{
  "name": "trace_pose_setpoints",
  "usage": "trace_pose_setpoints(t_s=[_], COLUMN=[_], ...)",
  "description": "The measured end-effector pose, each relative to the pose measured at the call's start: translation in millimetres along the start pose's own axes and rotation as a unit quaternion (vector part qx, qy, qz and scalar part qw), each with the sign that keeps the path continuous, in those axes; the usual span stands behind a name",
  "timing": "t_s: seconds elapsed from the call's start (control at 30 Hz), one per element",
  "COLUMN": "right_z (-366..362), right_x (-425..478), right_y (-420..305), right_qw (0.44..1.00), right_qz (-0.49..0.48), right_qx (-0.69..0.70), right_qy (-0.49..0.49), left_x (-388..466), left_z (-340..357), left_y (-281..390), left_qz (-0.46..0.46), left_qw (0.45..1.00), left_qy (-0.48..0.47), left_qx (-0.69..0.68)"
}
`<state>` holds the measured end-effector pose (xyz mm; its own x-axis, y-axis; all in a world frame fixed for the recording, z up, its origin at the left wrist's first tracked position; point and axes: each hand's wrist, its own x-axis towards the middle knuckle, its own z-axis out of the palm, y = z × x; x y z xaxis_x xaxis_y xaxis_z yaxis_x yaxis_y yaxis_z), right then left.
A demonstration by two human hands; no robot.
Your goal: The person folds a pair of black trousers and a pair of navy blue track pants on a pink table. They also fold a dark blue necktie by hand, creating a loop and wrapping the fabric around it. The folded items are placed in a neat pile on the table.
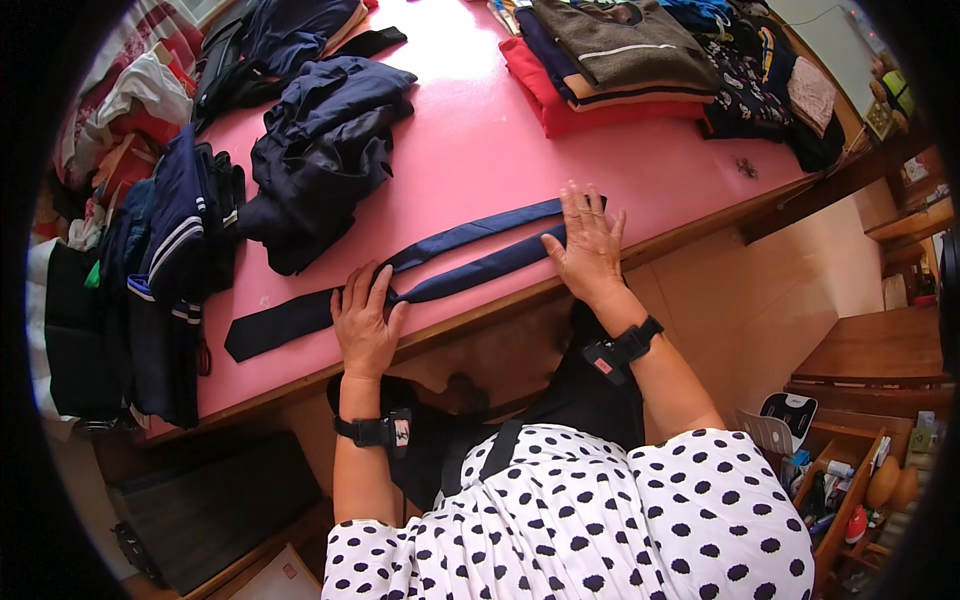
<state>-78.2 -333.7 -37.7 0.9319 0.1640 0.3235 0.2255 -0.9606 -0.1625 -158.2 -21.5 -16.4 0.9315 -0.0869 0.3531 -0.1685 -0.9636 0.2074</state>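
A dark navy necktie (480,268) lies stretched along the near edge of the pink tabletop (450,157), its neck loop drawn out into two strands. My left hand (367,322) rests palm down over the knot area and hides most of it. The tie's wide, pointed blade (277,326) extends to the left of that hand. Flat on the far right end of the loop lies my right hand (589,244), fingers spread, covering part of both strands. Neither hand grips the fabric. A small bit of the loop's end shows past the right fingertips.
A crumpled dark navy garment (326,157) lies just beyond the tie. Folded dark clothes with white stripes (176,232) are stacked at the left. Folded sweaters (630,52) and a red garment (540,94) stand at the back right. An open drawer (840,487) is at lower right.
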Motion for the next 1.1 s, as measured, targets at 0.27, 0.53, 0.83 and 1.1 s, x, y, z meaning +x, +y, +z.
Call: trace_pose_setpoints(t_s=[0.27,0.53,0.83,1.1], right_z=[6,-5,12,13], right_x=[13,10,9,7], right_y=[50,14,-127,-99], right_qw=[0.982,0.992,0.968,0.985], right_qz=[0.019,-0.006,-0.208,-0.108], right_qx=[0.160,0.042,0.133,0.047], right_qy=[0.093,0.118,-0.048,-0.127], left_x=[0,1,-1,-1], left_z=[0,-4,-4,1], left_y=[1,3,0,0], left_qz=[-0.001,0.000,-0.013,-0.033], left_qw=[1.000,1.000,1.000,0.999], left_qy=[0.001,0.006,0.005,0.002], left_qx=[0.004,-0.001,0.005,0.020])
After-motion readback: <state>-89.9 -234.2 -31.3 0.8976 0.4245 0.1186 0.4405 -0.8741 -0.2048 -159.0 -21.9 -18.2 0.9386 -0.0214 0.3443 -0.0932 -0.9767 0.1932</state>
